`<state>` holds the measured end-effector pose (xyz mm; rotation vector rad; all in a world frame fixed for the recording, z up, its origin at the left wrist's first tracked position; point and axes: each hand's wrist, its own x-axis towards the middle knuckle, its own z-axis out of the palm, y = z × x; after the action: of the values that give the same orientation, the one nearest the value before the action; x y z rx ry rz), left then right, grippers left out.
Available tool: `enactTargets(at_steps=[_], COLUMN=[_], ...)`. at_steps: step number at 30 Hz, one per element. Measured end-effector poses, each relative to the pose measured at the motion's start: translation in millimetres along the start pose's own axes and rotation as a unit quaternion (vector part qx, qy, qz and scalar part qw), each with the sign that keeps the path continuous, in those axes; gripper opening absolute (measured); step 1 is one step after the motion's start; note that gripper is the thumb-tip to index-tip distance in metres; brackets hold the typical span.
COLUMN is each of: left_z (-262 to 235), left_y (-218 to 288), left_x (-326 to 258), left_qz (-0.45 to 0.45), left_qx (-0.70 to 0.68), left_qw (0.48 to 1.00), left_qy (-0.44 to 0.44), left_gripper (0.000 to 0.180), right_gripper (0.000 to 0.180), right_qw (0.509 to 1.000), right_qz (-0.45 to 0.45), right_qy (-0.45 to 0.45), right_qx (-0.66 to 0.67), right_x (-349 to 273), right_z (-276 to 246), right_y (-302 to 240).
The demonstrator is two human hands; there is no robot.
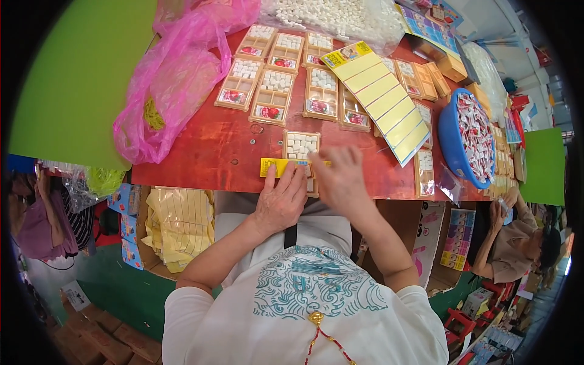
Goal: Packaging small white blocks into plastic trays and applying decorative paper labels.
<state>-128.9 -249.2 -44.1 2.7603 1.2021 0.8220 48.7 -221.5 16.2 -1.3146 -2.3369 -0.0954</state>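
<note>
Right in front of me at the table's near edge lies a small beige tray (pixel 301 143) with white pellets in its upper compartment. A yellow strip label (pixel 281 166) lies across its middle and sticks out to the left. My left hand (pixel 281 201) rests on the label and tray, its fingers stretched out and lying flat. Over the tray's right side is my right hand (pixel 340 182), smeared by motion; whether its fingers hold anything is hidden. A sheet of pale yellow labels (pixel 380 97) lies slanted across other trays, beyond my right hand.
Several filled trays (pixel 274 91) stand in rows farther back on the red table (pixel 194 158). A pink plastic bag (pixel 164 103) lies at left, a bag of white pellets (pixel 334 21) at the back. A blue basin (pixel 453 137) of small packets stands right. Another person (pixel 517 237) works there.
</note>
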Motion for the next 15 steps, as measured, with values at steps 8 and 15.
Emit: enactTargets(at_steps=[8,15], left_z=[-2,5], left_y=[-8,-7], left_x=[1,-12], left_qz=[0.052,0.069], left_qx=[0.023,0.026], left_qw=[0.998,0.997], left_qy=[-0.005,0.013], left_gripper=[0.038,0.035], right_gripper=[0.021,0.019], right_qw=[0.995,0.995], right_qz=[0.088,0.079], right_qy=[-0.046,-0.038], right_qx=[0.011,0.038], right_x=[2,22], right_z=[4,37], right_y=[11,29])
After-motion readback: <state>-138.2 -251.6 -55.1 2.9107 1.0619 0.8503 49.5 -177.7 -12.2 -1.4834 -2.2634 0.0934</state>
